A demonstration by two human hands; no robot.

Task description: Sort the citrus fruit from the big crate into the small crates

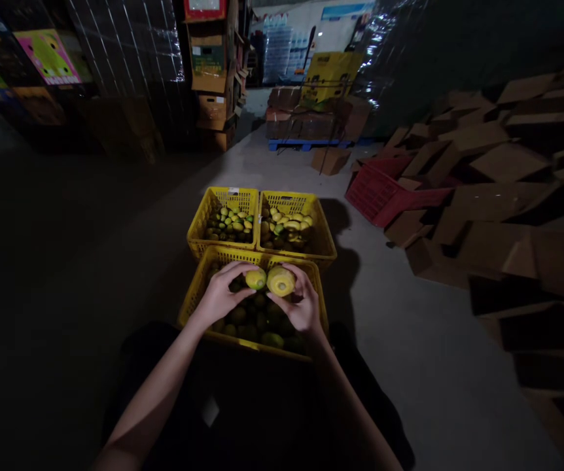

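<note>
Between the thumb and fingers of my left hand (223,292) is a small yellow-green lemon (256,279). My right hand (305,301) grips a larger, paler yellow lemon (281,281), its end turned toward me. The two fruits are side by side, above the near yellow crate (191,294), which holds many dim green fruits (272,339). Behind it stand two more yellow crates. Green and yellow lemons (235,222) lie in the far left crate (197,229); mostly yellow ones (292,225) lie in the far right crate (325,230).
To the right, a red crate (375,190) leans against a large heap of cardboard boxes (498,196). A blue pallet (301,144) with wrapped goods and a yellow box (331,75) stands at the back. Stacked cartons (212,108) rise left of it.
</note>
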